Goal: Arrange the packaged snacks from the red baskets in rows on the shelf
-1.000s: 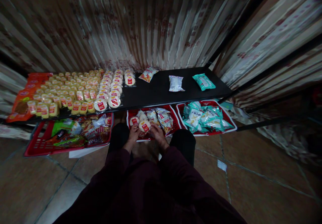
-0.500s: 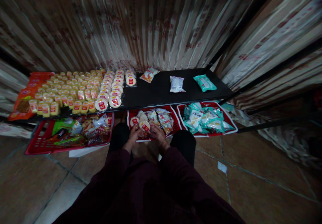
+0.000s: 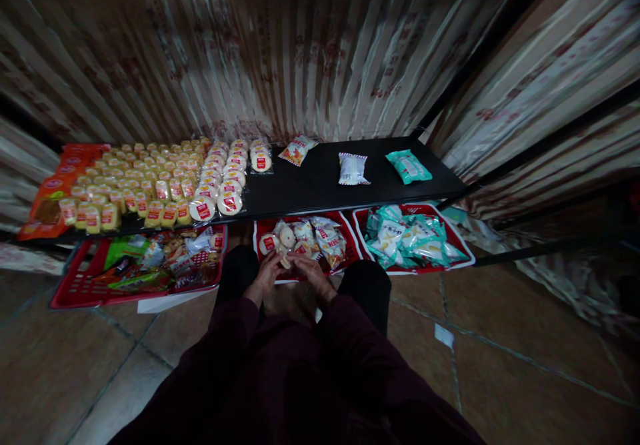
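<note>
The left hand [image 3: 269,272] and right hand [image 3: 310,270] grasp a tilted wrapped cookie [image 3: 285,262] over the red basket [image 3: 351,240]; moving it likely calls for gentle fingers.

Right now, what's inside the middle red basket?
In the middle red basket: round white packets and striped snack bags. The left hand and right hand, with a round packet between them, cover part of the near edge; anything under the top layer is hidden.

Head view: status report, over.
Left hand and right hand together on round wrapped cracker. At near edge of middle red basket. Snack packets crowd basket.
</note>
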`<control>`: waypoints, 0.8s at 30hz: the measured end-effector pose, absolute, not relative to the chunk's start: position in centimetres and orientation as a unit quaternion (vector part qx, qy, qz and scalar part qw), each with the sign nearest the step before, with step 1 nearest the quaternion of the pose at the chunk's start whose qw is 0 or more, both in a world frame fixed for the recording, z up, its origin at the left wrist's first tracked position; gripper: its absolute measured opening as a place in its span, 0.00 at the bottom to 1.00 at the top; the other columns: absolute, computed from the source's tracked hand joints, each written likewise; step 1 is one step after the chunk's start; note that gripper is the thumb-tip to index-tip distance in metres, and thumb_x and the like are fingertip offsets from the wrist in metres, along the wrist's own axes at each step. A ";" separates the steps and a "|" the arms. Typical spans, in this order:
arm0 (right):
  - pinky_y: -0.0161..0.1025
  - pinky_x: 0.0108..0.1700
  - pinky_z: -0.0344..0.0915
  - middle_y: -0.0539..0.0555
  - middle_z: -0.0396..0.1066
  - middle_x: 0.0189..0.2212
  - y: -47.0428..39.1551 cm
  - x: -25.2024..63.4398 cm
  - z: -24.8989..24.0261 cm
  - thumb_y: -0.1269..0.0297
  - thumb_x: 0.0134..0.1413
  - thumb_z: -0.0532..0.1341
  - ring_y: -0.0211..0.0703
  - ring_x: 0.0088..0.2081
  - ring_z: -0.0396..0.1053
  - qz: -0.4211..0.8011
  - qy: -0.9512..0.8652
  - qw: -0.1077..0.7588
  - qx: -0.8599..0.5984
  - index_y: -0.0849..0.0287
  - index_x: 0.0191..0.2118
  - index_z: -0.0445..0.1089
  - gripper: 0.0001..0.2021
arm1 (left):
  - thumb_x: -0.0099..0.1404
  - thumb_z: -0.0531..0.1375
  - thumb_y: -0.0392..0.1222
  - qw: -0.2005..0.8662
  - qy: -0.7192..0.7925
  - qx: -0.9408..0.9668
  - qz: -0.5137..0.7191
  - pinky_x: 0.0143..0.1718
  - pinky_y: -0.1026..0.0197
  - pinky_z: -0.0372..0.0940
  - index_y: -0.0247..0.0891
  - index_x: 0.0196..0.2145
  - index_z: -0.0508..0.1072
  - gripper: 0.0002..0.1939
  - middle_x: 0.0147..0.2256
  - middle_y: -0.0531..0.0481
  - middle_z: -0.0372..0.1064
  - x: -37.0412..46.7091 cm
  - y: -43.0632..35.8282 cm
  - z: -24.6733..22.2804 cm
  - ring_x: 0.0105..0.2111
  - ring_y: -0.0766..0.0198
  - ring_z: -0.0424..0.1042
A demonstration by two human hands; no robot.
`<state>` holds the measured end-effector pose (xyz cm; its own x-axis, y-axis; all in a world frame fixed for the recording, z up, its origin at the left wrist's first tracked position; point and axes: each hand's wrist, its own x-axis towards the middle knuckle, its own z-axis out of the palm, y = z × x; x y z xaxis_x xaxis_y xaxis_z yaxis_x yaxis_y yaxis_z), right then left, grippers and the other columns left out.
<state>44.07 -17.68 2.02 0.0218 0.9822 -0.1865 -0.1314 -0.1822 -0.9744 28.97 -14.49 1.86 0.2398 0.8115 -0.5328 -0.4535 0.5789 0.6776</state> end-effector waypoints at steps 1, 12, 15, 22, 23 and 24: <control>0.52 0.59 0.56 0.57 0.73 0.48 -17.7 44.1 1.9 0.39 0.35 0.67 0.54 0.55 0.65 0.562 -0.417 0.486 -0.523 0.55 0.32 0.79 0.24 | 0.49 0.67 0.43 0.762 0.456 0.194 0.416 0.35 0.63 0.68 0.35 0.44 0.71 0.23 0.42 0.42 0.73 29.0 -14.5 1.8 0.38 0.61 0.74; 0.53 0.56 0.61 0.55 0.74 0.46 -17.6 44.0 1.4 0.46 0.34 0.69 0.54 0.50 0.69 0.573 -0.355 0.518 -0.526 0.53 0.43 0.76 0.27 | 0.53 0.57 0.34 0.748 0.488 0.120 0.432 0.36 0.62 0.69 0.33 0.43 0.72 0.18 0.41 0.43 0.75 29.2 -14.1 1.8 0.40 0.59 0.74; 0.52 0.52 0.65 0.55 0.76 0.40 -17.7 43.9 1.0 0.49 0.36 0.69 0.52 0.43 0.73 0.580 -0.347 0.510 -0.532 0.55 0.42 0.76 0.24 | 0.54 0.56 0.35 0.750 0.490 0.110 0.430 0.37 0.61 0.69 0.31 0.41 0.72 0.16 0.39 0.42 0.75 29.3 -14.0 1.5 0.39 0.59 0.74; 0.51 0.51 0.66 0.55 0.76 0.40 -17.7 43.7 0.4 0.49 0.38 0.68 0.50 0.44 0.72 0.567 -0.364 0.505 -0.539 0.55 0.41 0.76 0.22 | 0.56 0.57 0.37 0.757 0.472 0.121 0.435 0.38 0.59 0.70 0.34 0.46 0.71 0.18 0.43 0.42 0.74 29.2 -13.9 1.8 0.41 0.58 0.74; 0.51 0.52 0.66 0.55 0.76 0.41 -17.7 43.6 0.3 0.48 0.38 0.68 0.50 0.45 0.72 0.559 -0.370 0.506 -0.543 0.55 0.41 0.76 0.23 | 0.57 0.57 0.38 0.762 0.464 0.121 0.435 0.39 0.59 0.70 0.34 0.46 0.71 0.18 0.43 0.42 0.74 29.2 -14.0 2.0 0.42 0.58 0.74; 0.51 0.53 0.65 0.56 0.75 0.43 -17.6 43.5 0.3 0.47 0.38 0.67 0.51 0.47 0.71 0.545 -0.379 0.509 -0.549 0.55 0.41 0.75 0.24 | 0.58 0.57 0.38 0.768 0.456 0.118 0.434 0.40 0.59 0.70 0.34 0.46 0.71 0.17 0.43 0.42 0.74 29.2 -14.1 2.2 0.42 0.58 0.74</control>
